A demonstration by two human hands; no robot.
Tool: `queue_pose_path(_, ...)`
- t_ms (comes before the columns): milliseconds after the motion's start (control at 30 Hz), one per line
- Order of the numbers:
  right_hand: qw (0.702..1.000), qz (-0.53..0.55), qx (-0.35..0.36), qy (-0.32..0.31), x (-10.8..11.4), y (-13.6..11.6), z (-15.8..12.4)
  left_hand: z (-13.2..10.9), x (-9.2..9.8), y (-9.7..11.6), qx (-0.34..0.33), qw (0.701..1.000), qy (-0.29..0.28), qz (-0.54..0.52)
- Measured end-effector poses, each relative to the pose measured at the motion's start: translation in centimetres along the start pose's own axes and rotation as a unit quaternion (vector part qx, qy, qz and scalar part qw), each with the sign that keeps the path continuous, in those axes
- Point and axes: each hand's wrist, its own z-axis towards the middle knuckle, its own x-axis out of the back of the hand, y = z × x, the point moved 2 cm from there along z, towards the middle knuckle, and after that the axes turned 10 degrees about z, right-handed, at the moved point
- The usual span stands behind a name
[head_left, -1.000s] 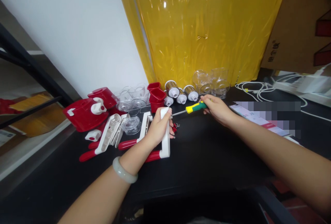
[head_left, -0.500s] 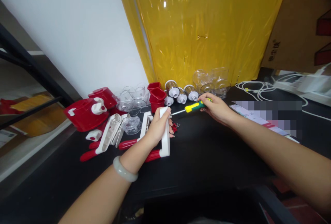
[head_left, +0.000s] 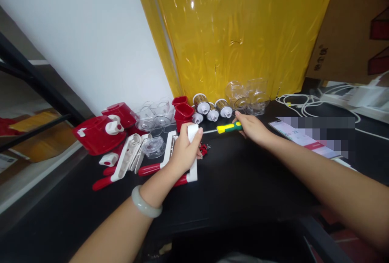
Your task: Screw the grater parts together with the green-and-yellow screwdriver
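Note:
My left hand (head_left: 186,148) is closed round a white crank handle (head_left: 193,169) with a red grip, holding its white arm above the black table. In my right hand (head_left: 251,127) is a screwdriver (head_left: 229,127) with a yellow and green handle. Its metal shaft points left at the white arm; my left fingers hide whether the tip touches it. Small red clamp-like parts with metal wing screws (head_left: 204,149) lie just right of my left hand. Another white crank handle (head_left: 167,154) with a red grip lies to its left.
Red housings (head_left: 97,135), white levers (head_left: 125,159) and clear plastic parts (head_left: 154,147) lie on the left. Metal grater drums (head_left: 201,103), red hoppers (head_left: 183,111) and clear pieces (head_left: 247,97) line the back. A phone (head_left: 304,137) and white cables (head_left: 304,103) are at the right.
My left hand has turned over the white arm, covering more of it. My right hand has shifted its hold on the screwdriver, fingers now further back at the handle's end.

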Motion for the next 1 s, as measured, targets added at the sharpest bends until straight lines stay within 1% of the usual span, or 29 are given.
queue_pose_path(67, 1.000, -0.002, -0.019, 0.013, 0.07, 0.11, 0.13, -0.15, 0.00, -0.11, -0.021, 1.000, -0.002, 0.015)
queue_pose_path(167, 1.000, 0.004, -0.023, 0.019, 0.05, 0.22, 0.32, -0.11, -0.05, -0.27, -0.019, 1.000, -0.010, 0.009)
queue_pose_path(367, 1.000, 0.013, 0.026, 0.012, -0.06, 0.13, 0.29, 0.35, -0.12, -0.33, 0.033, 0.999, -0.023, -0.025)
queue_pose_path(633, 0.997, 0.015, 0.071, 0.006, 0.06, -0.11, 0.21, 0.31, -0.16, 0.15, 0.072, 0.995, -0.039, -0.060)
queue_pose_path(833, 0.993, 0.082, 0.087, -0.001, -0.14, -0.60, -0.02, 0.38, -0.14, 0.49, 0.096, 0.991, -0.036, -0.082)
queue_pose_path(1000, 0.987, 0.141, 0.081, -0.016, -0.17, 0.01, 0.18, 0.47, -0.06, 0.34, 0.110, 0.987, -0.039, -0.110)
